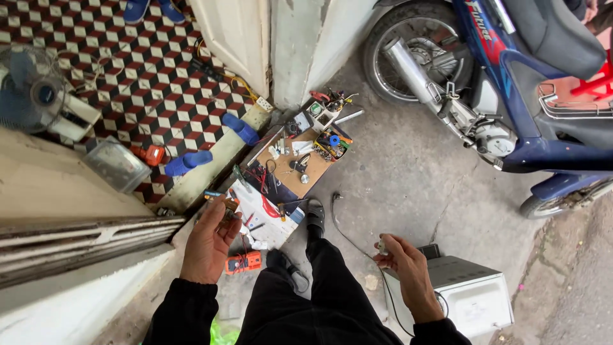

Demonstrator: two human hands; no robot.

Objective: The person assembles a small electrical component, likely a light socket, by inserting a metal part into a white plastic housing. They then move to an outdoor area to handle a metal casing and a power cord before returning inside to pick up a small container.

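- Head view looks straight down on a seated person in black sleeves and trousers, on a concrete floor (408,185) beside a doorway.
- Left hand (209,241) is raised, fingers curled around a small circuit board (228,209) held at the fingertips, above the near-left corner of a white sheet (271,220) strewn with red and black wires.
- Right hand (408,263) pinches a small pale plug (382,246) between thumb and fingers; a thin black cable (348,237) runs from it across the floor.
- Just beside that hand stands a white microwave oven (469,297).
- An orange multimeter (244,262) lies on the floor below the left hand.
- Beyond the sheet, a brown board (300,169) carries tools and small parts.
- A blue motorbike (511,83) is parked at the far right; blue slippers (214,144) rest on the doorstep.
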